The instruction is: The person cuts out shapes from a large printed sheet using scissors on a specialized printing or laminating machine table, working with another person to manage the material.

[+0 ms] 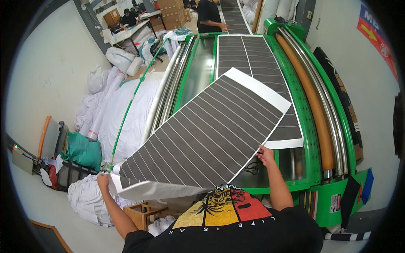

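Observation:
A long dark grey sheet with white stripes and a white end margin [202, 129] lies slantwise across a green-framed roller machine [295, 104]. Its lower left corner is pinched in my left hand [103, 181], where the near edge curls up and shows its pale underside. On the right, my right hand [266, 155] holds the sheet's long edge between thumb and fingers. Beneath it lies another striped grey sheet [234, 53], running toward the machine's far end. Black-handled scissors [252, 168] rest on the metal bed beside my right hand, their blades partly hidden by the sheet.
An orange-brown roller [308, 104] and steel rollers line the right side. A green rod [136, 91] slants along the left. White cloth [126, 110] and a wooden stool [144, 215] lie nearby. A person in black [208, 17] stands at the far end, touching a striped strip.

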